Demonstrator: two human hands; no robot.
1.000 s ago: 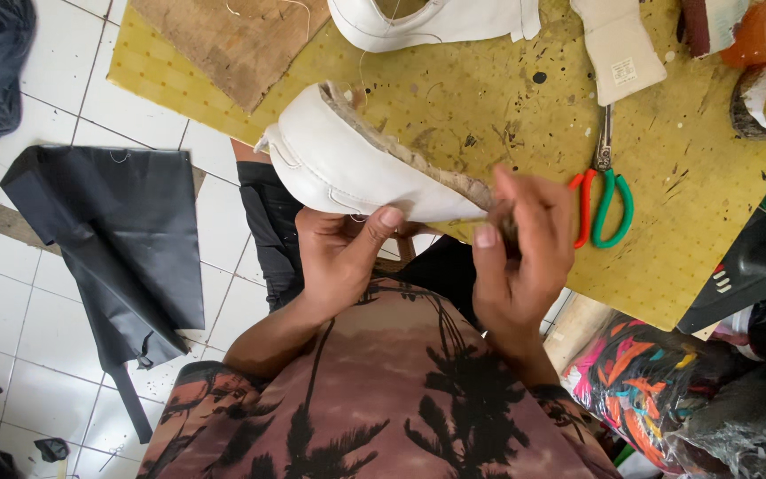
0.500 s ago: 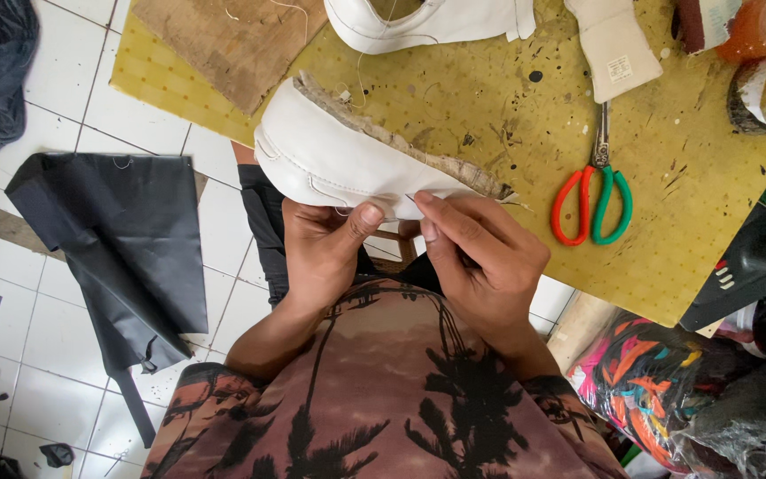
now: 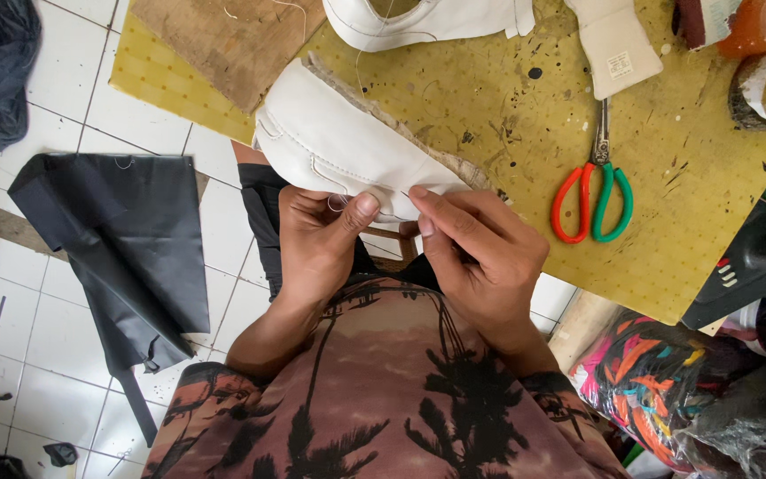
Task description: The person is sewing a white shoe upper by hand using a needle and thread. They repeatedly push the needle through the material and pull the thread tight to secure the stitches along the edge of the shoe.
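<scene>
We see a white shoe upper (image 3: 347, 146) lying across the near edge of the bench (image 3: 507, 106), its lower edge overhanging toward the body. A rough tan lining strip runs along its far side.

The left hand (image 3: 316, 244) grips the upper from below, thumb pressed against the lower edge, fingers curled beneath it. The right hand (image 3: 476, 257) sits just beside the left, to its right. Its thumb and forefinger are pinched together on the same lower edge of the upper. Whether a needle sits in that pinch we cannot tell. A fine thread loop shows at the left thumb.

Right of the right hand and well apart from it, a pair of scissors (image 3: 594, 191) with one red and one green handle loop lies flat on the bench, blades pointing away from us. Beyond both hands, at the far edge of the view, lies a second white shoe upper (image 3: 427, 22). Right of it lies a white tongue piece (image 3: 613, 44). Beyond the left hand, a brown leather sheet (image 3: 223, 40) rests on the yellow perforated bench surface.

Left of the left hand, a dark sheet of material (image 3: 126, 239) lies on the white tiled floor (image 3: 46, 328). Below the right hand, a colourful patterned bag (image 3: 658, 381) sits at the bench side.
</scene>
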